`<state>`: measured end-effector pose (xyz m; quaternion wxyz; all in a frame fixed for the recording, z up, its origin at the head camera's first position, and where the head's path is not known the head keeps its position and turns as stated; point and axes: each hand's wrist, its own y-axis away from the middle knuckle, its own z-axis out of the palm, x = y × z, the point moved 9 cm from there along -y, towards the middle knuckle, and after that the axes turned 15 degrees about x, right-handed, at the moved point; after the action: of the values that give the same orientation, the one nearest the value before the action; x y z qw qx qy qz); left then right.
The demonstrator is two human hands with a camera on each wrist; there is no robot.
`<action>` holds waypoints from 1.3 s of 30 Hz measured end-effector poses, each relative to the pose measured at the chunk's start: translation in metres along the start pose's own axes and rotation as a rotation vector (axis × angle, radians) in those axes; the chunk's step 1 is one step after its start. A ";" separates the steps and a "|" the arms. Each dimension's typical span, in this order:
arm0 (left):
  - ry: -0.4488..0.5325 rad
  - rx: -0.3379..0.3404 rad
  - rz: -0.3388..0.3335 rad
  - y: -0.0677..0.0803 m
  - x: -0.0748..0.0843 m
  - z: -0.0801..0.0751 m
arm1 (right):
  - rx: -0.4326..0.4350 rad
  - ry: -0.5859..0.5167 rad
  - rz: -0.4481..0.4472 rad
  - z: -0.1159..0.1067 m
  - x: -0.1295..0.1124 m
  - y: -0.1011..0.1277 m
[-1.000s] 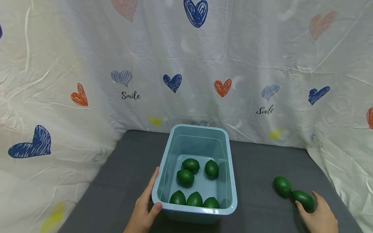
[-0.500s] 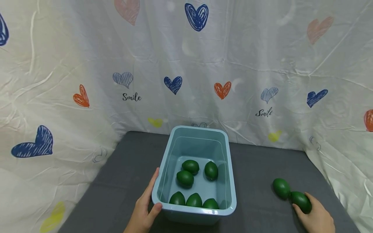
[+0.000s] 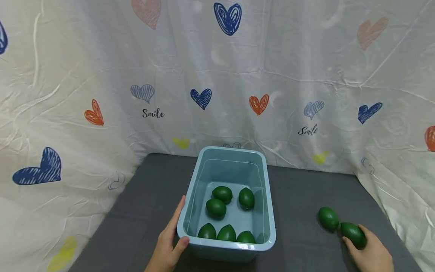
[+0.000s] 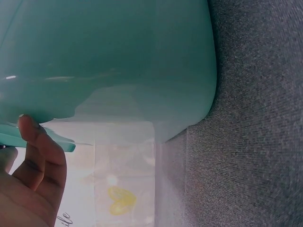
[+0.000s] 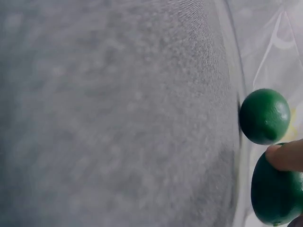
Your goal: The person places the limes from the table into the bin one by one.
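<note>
A light blue plastic bin (image 3: 233, 246) stands on the dark cloth, with several green limes (image 3: 216, 208) lying on its floor. My left hand (image 3: 165, 241) holds the bin's near left corner, thumb at the front rim and fingers along the side wall. The left wrist view shows the outer wall (image 4: 118, 56) close up, with curled fingers (image 4: 42, 151) at the rim. Off to the right, my right hand (image 3: 371, 251) pinches a lime (image 3: 353, 234) between thumb and fingers, low over the cloth. Beside it lies another lime (image 3: 328, 219), which also shows in the right wrist view.
Dark grey cloth (image 3: 295, 211) covers the table under the bin and the limes. A white curtain (image 3: 231, 75) printed with hearts and the word Smile hangs behind the table and down both sides.
My right hand's fingers have drawn in closer around the lime, which has shifted slightly. The left hand and bin stay put; the head view tilts a little.
</note>
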<state>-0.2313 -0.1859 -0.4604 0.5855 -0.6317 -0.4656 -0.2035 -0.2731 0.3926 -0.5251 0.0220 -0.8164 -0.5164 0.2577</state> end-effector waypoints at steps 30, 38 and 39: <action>0.012 0.010 -0.012 0.000 -0.005 0.002 | 0.541 -0.319 0.123 -0.050 -0.076 0.087; 0.052 0.015 0.007 0.001 -0.005 0.001 | 0.403 -0.303 0.231 -0.044 -0.092 0.096; 0.053 0.015 0.007 0.001 -0.005 0.001 | 0.382 -0.302 0.245 -0.042 -0.094 0.096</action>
<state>-0.2336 -0.1870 -0.4653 0.6032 -0.6233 -0.4491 -0.2145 -0.2058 0.2771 -0.4802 0.0670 -0.8060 -0.3533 0.4701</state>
